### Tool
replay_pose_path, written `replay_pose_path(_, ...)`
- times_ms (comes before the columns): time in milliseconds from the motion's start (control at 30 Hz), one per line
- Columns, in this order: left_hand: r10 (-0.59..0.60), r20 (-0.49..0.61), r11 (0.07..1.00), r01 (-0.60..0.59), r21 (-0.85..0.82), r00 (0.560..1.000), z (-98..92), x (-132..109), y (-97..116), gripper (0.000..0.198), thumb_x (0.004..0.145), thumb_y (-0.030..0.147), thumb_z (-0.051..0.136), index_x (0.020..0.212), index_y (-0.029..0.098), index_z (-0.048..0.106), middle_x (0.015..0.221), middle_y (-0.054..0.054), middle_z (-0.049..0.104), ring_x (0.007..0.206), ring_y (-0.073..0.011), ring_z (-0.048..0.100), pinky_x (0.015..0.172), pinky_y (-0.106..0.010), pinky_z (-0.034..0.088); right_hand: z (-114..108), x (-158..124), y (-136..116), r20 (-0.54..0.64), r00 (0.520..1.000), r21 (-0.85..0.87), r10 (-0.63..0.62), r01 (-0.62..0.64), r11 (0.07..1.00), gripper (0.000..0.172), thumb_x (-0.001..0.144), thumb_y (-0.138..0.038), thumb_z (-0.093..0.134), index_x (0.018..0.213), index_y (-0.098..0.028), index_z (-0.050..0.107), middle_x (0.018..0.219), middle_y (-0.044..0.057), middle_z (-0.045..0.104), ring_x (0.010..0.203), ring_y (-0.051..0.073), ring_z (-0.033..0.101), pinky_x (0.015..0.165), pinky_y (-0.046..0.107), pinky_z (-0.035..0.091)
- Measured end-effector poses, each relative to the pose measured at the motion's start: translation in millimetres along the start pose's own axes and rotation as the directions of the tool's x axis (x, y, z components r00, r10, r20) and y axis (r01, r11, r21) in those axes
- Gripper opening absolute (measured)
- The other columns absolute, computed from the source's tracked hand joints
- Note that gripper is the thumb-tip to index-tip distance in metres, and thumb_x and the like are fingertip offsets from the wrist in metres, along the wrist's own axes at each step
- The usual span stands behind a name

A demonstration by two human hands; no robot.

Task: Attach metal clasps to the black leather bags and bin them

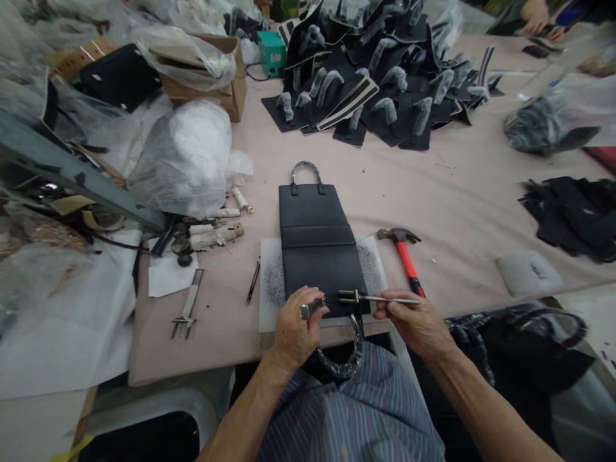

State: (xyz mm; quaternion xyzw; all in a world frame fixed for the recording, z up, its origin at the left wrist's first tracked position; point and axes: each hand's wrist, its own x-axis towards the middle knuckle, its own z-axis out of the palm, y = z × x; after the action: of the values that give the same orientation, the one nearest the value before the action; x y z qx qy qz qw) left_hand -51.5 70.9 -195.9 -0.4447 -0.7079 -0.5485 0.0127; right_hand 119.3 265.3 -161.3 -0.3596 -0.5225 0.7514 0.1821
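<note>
A flat black bag panel [317,212] with a plastic-wrapped handle at each end lies in front of me over a white board [272,282]. The far handle [305,168] rests on the table; the near handle [353,362] hangs over the edge toward my lap. My left hand [298,324] is closed around a short metal punch-like tool [312,308] above the panel's near end. My right hand [414,321] grips the thin stem of a two-pronged metal divider [370,298], its prongs pointing left over the panel, apart from the left hand's tool.
Right of the board lies a red-handled hammer [403,253]. A metal caliper [190,301] and a thin dark tool [253,282] lie left. Black panels with wrapped handles [385,83] are piled at the back. Black strips [572,215] and a grey pad [528,273] are right.
</note>
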Motion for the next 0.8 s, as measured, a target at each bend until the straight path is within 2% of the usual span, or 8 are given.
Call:
replay_pose_path(233, 0.007, 0.011, 1.000, -0.007, 0.030, 1.000, 0.5, 0.5, 0.2, 0.017, 0.097, 0.019, 0.061, 0.113, 0.019, 0.064, 0.107, -0.008, 0.076, 0.105, -0.0217, 0.073, 0.101, -0.045, 0.060, -0.3, 1.8, 2.2, 0.050, 0.998, 0.002, 0.028, -0.028, 1.000, 0.030, 0.066, -0.040, 0.093, 0.085, -0.022, 0.080, 0.075, 0.004, 0.074, 0.062, 0.019, 0.069, 0.064, 0.033, 0.059)
replay_pose_path(800, 0.000, 0.016, 1.000, -0.001, 0.028, 1.000, 0.8, 1.2, 0.9, 0.018, 0.096, 0.018, 0.061, 0.114, 0.019, 0.064, 0.107, -0.008, 0.076, 0.104, -0.0211, 0.073, 0.102, -0.044, 0.060, 0.3, 4.4, 5.8, 0.046, 0.998, -0.045, 0.034, -0.032, 0.998, 0.033, 0.064, -0.042, 0.094, 0.086, -0.022, 0.080, 0.079, 0.006, 0.076, 0.065, 0.020, 0.070, 0.066, 0.034, 0.060)
